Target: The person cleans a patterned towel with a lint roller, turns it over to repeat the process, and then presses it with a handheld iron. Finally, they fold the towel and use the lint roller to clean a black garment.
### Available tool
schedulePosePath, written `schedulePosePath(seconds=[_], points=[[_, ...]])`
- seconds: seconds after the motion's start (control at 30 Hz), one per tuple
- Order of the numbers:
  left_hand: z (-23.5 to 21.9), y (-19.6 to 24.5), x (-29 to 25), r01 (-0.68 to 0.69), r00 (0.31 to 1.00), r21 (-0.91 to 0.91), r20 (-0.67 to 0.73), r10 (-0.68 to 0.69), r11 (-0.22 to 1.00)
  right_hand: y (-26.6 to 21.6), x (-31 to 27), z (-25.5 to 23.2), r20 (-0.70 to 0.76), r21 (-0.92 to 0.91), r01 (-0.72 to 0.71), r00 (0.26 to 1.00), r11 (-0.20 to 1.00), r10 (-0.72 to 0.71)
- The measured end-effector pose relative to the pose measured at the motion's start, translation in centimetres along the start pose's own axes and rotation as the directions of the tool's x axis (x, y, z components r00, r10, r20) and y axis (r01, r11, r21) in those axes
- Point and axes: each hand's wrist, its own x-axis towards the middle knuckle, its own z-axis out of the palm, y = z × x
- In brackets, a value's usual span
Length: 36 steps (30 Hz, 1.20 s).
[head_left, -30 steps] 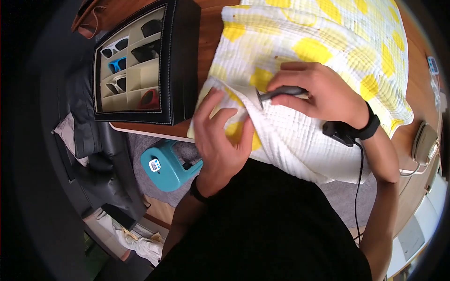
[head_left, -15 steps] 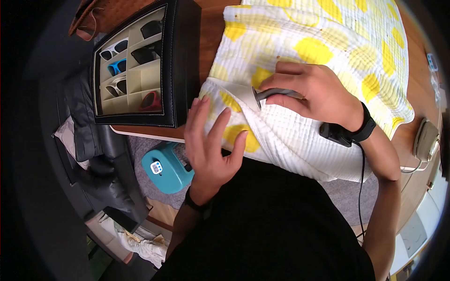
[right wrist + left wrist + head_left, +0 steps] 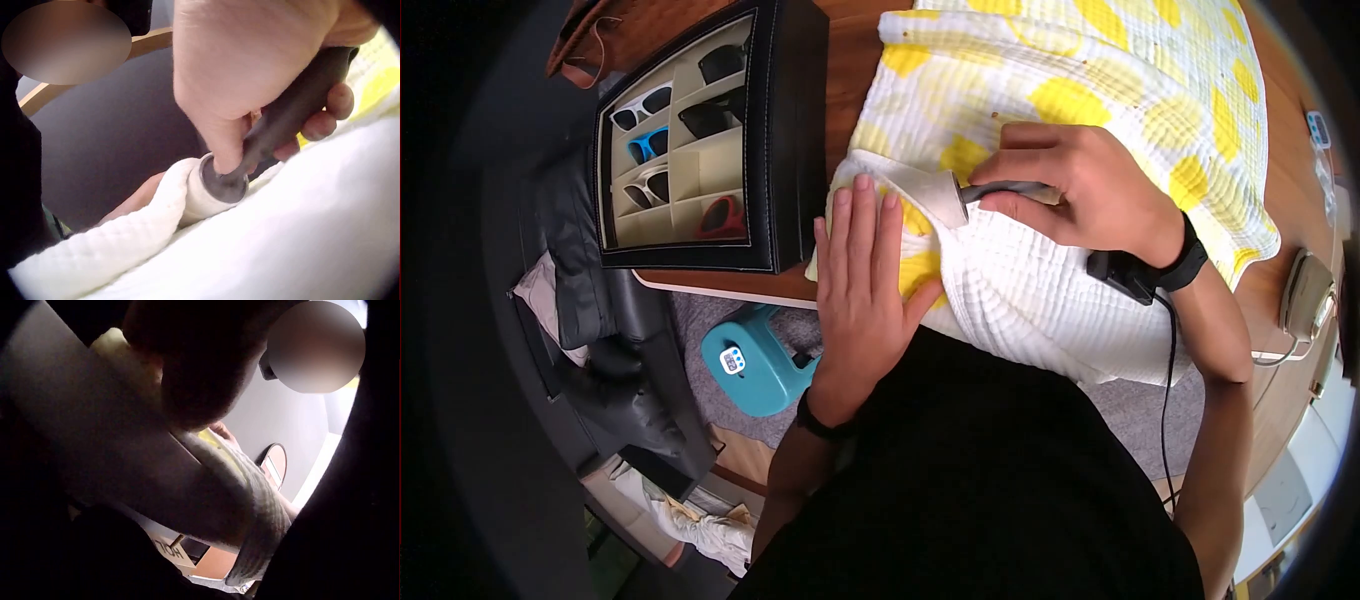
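Note:
A white cloth with yellow dots [image 3: 1065, 105] covers the table, its near edge folded and wrinkled. My left hand [image 3: 865, 275] lies on the near left corner, its straight fingers together. A white roller [image 3: 935, 192] lies against the cloth just right of those fingertips. My right hand [image 3: 1090, 195] grips the roller's dark grey handle [image 3: 1015, 188]. In the right wrist view the right hand [image 3: 250, 56] has its fingers round the handle [image 3: 290, 103], with the thumb near the roller's [image 3: 199, 197] end. The left wrist view is dark; cloth [image 3: 262, 506] shows there.
A black case [image 3: 785, 150] of sunglasses stands left of the cloth. Below the table edge is a teal stool [image 3: 760, 375]. A beige device [image 3: 1308, 290] with a cord lies at the right. A black cable [image 3: 1170, 400] hangs from the right wrist.
My left hand let go of the cloth's edge, spread its fingers and now lies flatter, fingers together. The roller shifted slightly and shows more; the fold beside it changed shape.

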Motion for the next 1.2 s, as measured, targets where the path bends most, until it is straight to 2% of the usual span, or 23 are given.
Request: schedulePosePath(seconds=[0.03, 0.07, 0.13, 0.17, 0.23, 0.27, 0.3, 0.37, 0.4, 0.47, 0.6, 0.67, 0.7, 0.73, 0.77, 0.83, 0.9, 0.93, 0.97, 1.03, 1.1, 1.17, 1.2], points=[[-0.6, 0.0, 0.3, -0.013, 0.998, -0.005, 0.062, 0.014, 1.0, 0.3, 0.1, -0.3, 0.0, 0.0, -0.001, 1.0, 1.0, 0.001], [-1.3, 0.0, 0.7, -0.014, 0.998, -0.006, 0.064, 0.014, 1.0, 0.6, 0.1, -0.7, 0.043, 0.076, 0.016, 0.999, 0.997, -0.019], [-2.6, -0.3, 1.3, 0.041, 0.987, -0.234, 0.16, -0.003, 0.971, 0.5, 0.1, -1.6, 0.141, 0.202, -0.017, 0.99, 0.979, -0.012], [-2.8, -0.7, 1.3, 0.04, 0.987, -0.238, 0.158, -0.002, 0.97, 0.5, 0.1, -1.6, 0.145, 0.199, -0.019, 0.989, 0.98, -0.01], [-2.9, -1.6, 1.5, 0.07, 0.963, -0.318, 0.268, 0.018, 0.946, 0.4, 0.0, -1.9, 0.279, 0.224, -0.052, 0.96, 0.973, -0.012], [-3.4, -1.2, 1.7, 0.08, 0.961, -0.307, 0.278, 0.009, 0.948, 0.6, -0.5, -1.2, 0.281, 0.224, -0.043, 0.959, 0.974, -0.022], [-3.3, -1.5, 1.6, 0.048, 0.962, -0.318, 0.271, 0.042, 0.947, 0.3, -0.6, -1.4, 0.364, 0.205, -0.088, 0.932, 0.975, 0.008], [-3.2, -1.7, 1.7, 0.013, 0.95, -0.308, 0.3, 0.084, 0.951, 0.6, -1.7, -1.0, 0.331, 0.294, -0.034, 0.941, 0.955, -0.068], [-3.1, -1.3, 1.7, 0.027, 0.941, -0.272, 0.332, 0.067, 0.962, 0.5, -2.1, -1.7, 0.353, 0.263, -0.082, 0.935, 0.961, -0.017], [-2.6, -0.6, 1.7, 0.033, 0.932, -0.231, 0.357, 0.053, 0.972, 0.2, -1.9, -2.9, 0.454, 0.294, -0.126, 0.891, 0.947, -0.023], [-1.7, -1.3, 0.8, 0.074, 0.927, -0.172, 0.375, -0.005, 0.982, 0.4, -2.4, -3.7, 0.337, 0.151, -0.09, 0.941, 0.984, 0.034], [-1.2, -1.4, 0.5, 0.078, 0.929, -0.164, 0.369, -0.012, 0.983, 0.3, -3.8, -3.7, 0.357, 0.185, -0.096, 0.934, 0.978, 0.024], [-0.9, -1.0, 0.3, 0.074, 0.933, -0.091, 0.358, -0.036, 0.993, 0.1, -4.4, -3.9, 0.373, 0.217, -0.1, 0.928, 0.971, 0.012], [-0.7, -0.8, 0.3, 0.068, 0.937, -0.017, 0.344, -0.058, 0.998, -0.5, -5.0, -4.8, 0.522, 0.25, -0.253, 0.848, 0.934, 0.09], [-0.6, -0.9, 0.3, 0.069, 0.937, -0.02, 0.344, -0.058, 0.997, -0.4, -6.1, -4.7, 0.471, 0.294, -0.181, 0.882, 0.939, 0.022], [-0.3, -0.8, 0.3, 0.057, 0.946, -0.014, 0.32, -0.05, 0.998, -1.0, -8.0, -5.7, 0.47, 0.286, -0.2, 0.881, 0.937, 0.045], [-0.2, -0.5, 0.6, 0.056, 0.947, 0.003, 0.315, -0.054, 0.998, -2.2, -8.2, -7.8, 0.704, 0.188, -0.456, 0.68, 0.87, 0.204], [-0.2, -0.4, 0.7, 0.059, 0.95, 0.026, 0.306, -0.064, 0.998, -2.6, -9.1, -8.6, 0.716, 0.17, -0.544, 0.641, 0.822, 0.276], [-0.1, -0.6, 0.9, 0.057, 0.951, 0.018, 0.304, -0.059, 0.998, -3.1, -10.0, -9.4, 0.708, 0.13, -0.57, 0.626, 0.811, 0.327], [0.2, -0.9, 1.1, 0.041, 0.966, -0.022, 0.255, -0.034, 0.999, -4.4, -11.2, -10.6, 0.715, -0.084, -0.627, 0.504, 0.774, 0.485], [0.3, -0.8, 1.2, 0.041, 0.97, 0.004, 0.239, -0.041, 0.999, -6.0, -13.3, -11.0, 0.689, -0.244, -0.611, 0.438, 0.753, 0.578], [0.3, -0.6, 1.4, 0.039, 0.974, 0.011, 0.224, -0.04, 0.999, -7.5, -17.1, -10.9, 0.569, -0.369, -0.635, 0.424, 0.679, 0.705], [0.3, -0.5, 1.4, 0.032, 0.975, 0.044, 0.217, -0.041, 0.999, -8.4, -19.4, -10.8, 0.565, -0.389, -0.639, 0.403, 0.663, 0.72]])
